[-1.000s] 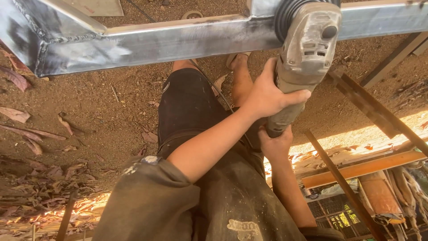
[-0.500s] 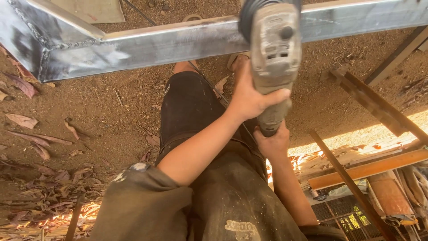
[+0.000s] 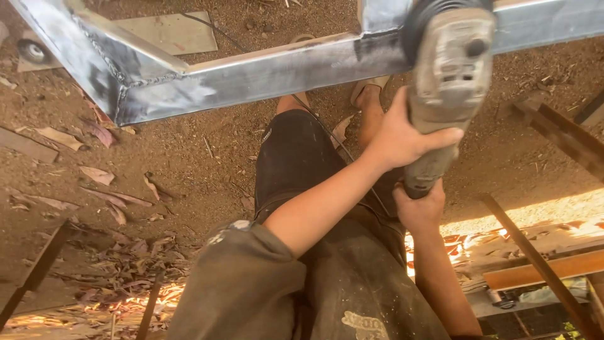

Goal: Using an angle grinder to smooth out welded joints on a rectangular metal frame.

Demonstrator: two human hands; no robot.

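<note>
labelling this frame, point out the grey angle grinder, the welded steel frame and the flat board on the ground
grey angle grinder [image 3: 454,69], head view, on its gear housing
welded grey steel tube frame [image 3: 277,70], head view, on the long horizontal tube
flat pale board [image 3: 173,33], head view, on its top face

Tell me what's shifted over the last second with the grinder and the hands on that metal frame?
The angle grinder swung left along the grey metal frame half a second ago, then back right, now over the welded upright joint. Both grips are unchanged: left hand around the body, right hand on the rear handle. The frame stayed put.
</note>
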